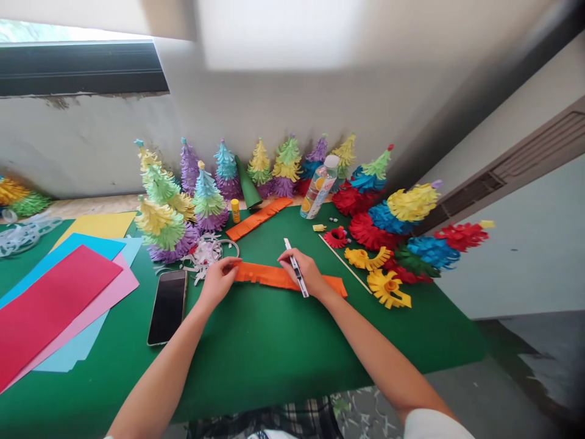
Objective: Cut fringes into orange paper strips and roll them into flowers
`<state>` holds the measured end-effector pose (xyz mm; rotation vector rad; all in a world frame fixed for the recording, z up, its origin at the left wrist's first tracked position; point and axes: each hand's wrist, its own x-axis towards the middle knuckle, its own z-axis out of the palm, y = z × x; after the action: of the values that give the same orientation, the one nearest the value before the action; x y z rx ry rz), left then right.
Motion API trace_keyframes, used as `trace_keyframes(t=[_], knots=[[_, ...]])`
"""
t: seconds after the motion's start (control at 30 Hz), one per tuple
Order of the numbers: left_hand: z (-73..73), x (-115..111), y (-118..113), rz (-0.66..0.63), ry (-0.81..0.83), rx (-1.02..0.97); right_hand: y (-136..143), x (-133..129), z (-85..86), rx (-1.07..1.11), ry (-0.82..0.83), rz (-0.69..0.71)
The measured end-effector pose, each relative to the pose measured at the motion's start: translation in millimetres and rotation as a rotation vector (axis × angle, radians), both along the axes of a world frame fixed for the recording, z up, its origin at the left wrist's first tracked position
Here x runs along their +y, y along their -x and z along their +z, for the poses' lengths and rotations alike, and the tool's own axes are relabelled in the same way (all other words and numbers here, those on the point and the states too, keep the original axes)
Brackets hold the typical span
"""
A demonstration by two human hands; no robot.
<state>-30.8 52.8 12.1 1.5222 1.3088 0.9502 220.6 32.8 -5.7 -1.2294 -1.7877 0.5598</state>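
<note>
An orange paper strip (269, 275) with cuts along it lies across the green tabletop in front of me. My left hand (222, 277) pinches its left end between thumb and fingers. Over the strip's right half, my right hand (304, 273) is closed around a slim white pen (299, 277) with dark markings, held slanted. Whether its tip touches the paper is hard to make out. Just beyond, a second orange fringed strip (259, 219) lies at an angle. White paper shreds (203, 256) and a roll of clear tape (230, 247) are close to my left hand.
Fringed paper trees (210, 195) line the wall. A bottle (320, 188), yellow glue stick (235, 210) and green paper cone (248, 186) stand before them. Yellow paper curls (387, 286) and a thin stick (346, 263) lie right; a phone (167, 308) and coloured sheets (64, 305) left.
</note>
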Motion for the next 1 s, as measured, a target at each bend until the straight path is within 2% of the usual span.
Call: trace_keyframes(t=[0.13, 0.3, 0.37, 0.7, 1.0], knots=[[-0.5, -1.1, 1.8, 0.003, -0.004, 0.079, -7.2, 8.2, -7.2, 0.165, 0.035, -0.025], [-2.0, 1.3, 4.6, -0.009, 0.026, 0.103, -14.3, 13.0, -8.3, 0.678, 0.233, 0.126], [-3.7, 2.8, 5.7, -0.019, 0.039, 0.09, -15.8, 12.3, -6.2, 0.773, 0.291, 0.148], [-17.1, 8.7, 9.5, -0.102, 0.23, 0.018, -22.7, 15.3, 1.4, 0.881, 0.326, 0.052], [-14.8, 9.9, 13.1, -0.085, 0.351, -0.063, -28.0, 10.1, 8.0, 0.954, 0.336, 0.051]])
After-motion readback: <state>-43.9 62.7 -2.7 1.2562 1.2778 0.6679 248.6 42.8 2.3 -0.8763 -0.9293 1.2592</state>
